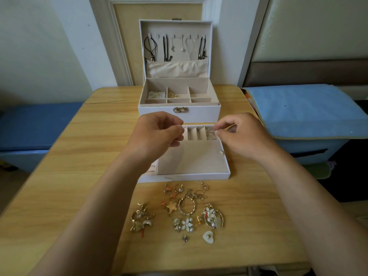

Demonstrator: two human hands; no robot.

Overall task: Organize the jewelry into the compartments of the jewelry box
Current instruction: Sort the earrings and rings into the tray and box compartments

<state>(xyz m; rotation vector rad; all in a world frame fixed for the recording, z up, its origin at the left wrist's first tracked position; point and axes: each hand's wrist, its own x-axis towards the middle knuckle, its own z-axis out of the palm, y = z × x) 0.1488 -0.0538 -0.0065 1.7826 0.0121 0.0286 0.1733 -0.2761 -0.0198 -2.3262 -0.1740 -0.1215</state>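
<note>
Jewelry (pixel 187 214) lies loose on the table (pixel 99 136), just in front of the tray (pixel 191 158) set before the open jewelry box (pixel 179 111); most is unsorted.
Your left hand (pixel 159 132) hovers over the tray's back-left corner, fingers curled, thumb meeting forefinger. The ring slots (pixel 196 133) show between your hands. Your right hand (pixel 239 132) pinches likewise at the back-right. What the tips hold is too small to tell. You're likely placing one small piece: lower it into a free slot.
</note>
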